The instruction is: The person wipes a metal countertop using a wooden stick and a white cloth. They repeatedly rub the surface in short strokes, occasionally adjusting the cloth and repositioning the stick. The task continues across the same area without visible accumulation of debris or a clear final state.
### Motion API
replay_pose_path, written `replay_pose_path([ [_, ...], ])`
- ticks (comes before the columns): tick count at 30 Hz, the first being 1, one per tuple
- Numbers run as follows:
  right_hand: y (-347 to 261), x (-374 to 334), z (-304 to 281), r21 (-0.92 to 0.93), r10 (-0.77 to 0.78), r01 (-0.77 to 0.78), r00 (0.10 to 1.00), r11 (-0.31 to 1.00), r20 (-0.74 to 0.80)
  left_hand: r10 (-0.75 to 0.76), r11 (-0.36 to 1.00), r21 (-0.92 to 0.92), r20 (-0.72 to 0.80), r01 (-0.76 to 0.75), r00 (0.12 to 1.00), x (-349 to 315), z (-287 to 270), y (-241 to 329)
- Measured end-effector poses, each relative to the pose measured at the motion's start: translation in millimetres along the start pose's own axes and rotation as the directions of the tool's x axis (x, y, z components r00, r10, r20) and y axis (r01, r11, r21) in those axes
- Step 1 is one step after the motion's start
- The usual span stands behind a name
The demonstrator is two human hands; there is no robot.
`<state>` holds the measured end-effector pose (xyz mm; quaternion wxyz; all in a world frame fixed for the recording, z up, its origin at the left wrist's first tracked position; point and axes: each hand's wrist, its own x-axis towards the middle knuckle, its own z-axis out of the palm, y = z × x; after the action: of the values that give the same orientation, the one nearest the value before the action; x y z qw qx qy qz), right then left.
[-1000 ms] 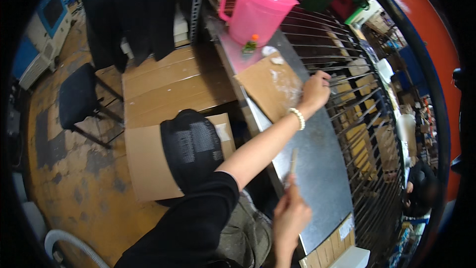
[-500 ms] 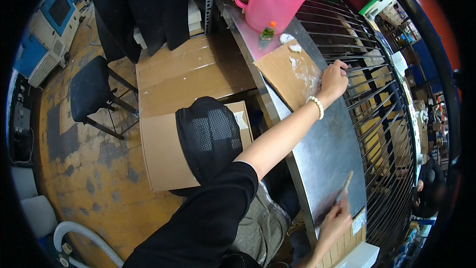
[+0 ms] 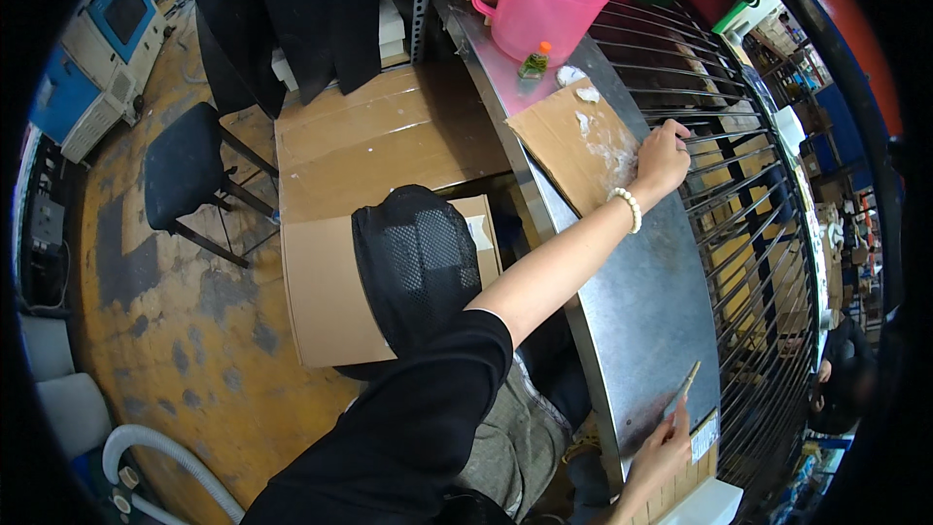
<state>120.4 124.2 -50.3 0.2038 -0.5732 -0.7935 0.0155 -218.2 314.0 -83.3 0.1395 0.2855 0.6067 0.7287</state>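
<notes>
My left hand point(image 3: 665, 163), with a pale bead bracelet at the wrist, reaches to the far edge of the metal bench, beside the dark rods point(image 3: 717, 202). Its fingers are curled; whatever they hold is hidden. Under that wrist lies a flat cardboard piece point(image 3: 559, 141) smeared with white paste point(image 3: 607, 151). Near the bench's close end, my right hand point(image 3: 663, 447) is closed around a slim stick-like tool point(image 3: 687, 386), greyish by the fingers and tan at its far tip. The tool points up and away over the bare metal.
A pink lidded jug point(image 3: 544, 5) and a small orange-capped bottle point(image 3: 535, 61) stand at the bench's far end. Left of the bench are cardboard boxes point(image 3: 326, 282), a black mesh-backed item point(image 3: 418, 262) and a dark stool point(image 3: 185, 160). A white box point(image 3: 707, 506) sits at the near end.
The slim tool in my right hand has dipped slightly toward me. My left hand stays at the rods by the cardboard. The whole view has shifted a little.
</notes>
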Motion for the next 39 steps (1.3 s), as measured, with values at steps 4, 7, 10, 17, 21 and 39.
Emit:
replay_pose_path([
  [4, -61, -28, 0, -0.023, -0.13, 0.132, 0.989, 0.991, 0.067, -0.016, 1.0, 0.0, 0.01, 0.016, 1.0, 0, -4, -3],
  [7, -85, -46, -4, 0.31, -0.116, 0.034, 0.961, 0.95, 0.249, -0.001, 1.0, 0.01, 0.002, 0.001, 1.0, 0, -3, -5],
  [10, -89, -63, -8, 0.575, -0.431, 0.072, 0.739, 0.815, 0.518, 0.022, 1.0, 0.003, -0.002, -0.022, 1.0, 0, -1, -5],
  [17, -68, -57, -18, 0.51, -0.167, -0.051, 0.913, 0.859, 0.373, 0.076, 0.996, 0.052, -0.035, -0.075, 0.996, 3, 2, -10],
  [21, -33, -23, -14, 0.44, -0.021, -0.007, 0.998, 0.898, 0.057, 0.013, 0.999, 0.031, -0.006, -0.013, 1.0, 4, -2, -9],
  [39, -27, -9, 37, 0.502, 0.055, -0.041, 0.998, 0.864, -0.014, 0.047, 0.998, 0.038, -0.001, -0.047, 0.999, 5, 1, -11],
])
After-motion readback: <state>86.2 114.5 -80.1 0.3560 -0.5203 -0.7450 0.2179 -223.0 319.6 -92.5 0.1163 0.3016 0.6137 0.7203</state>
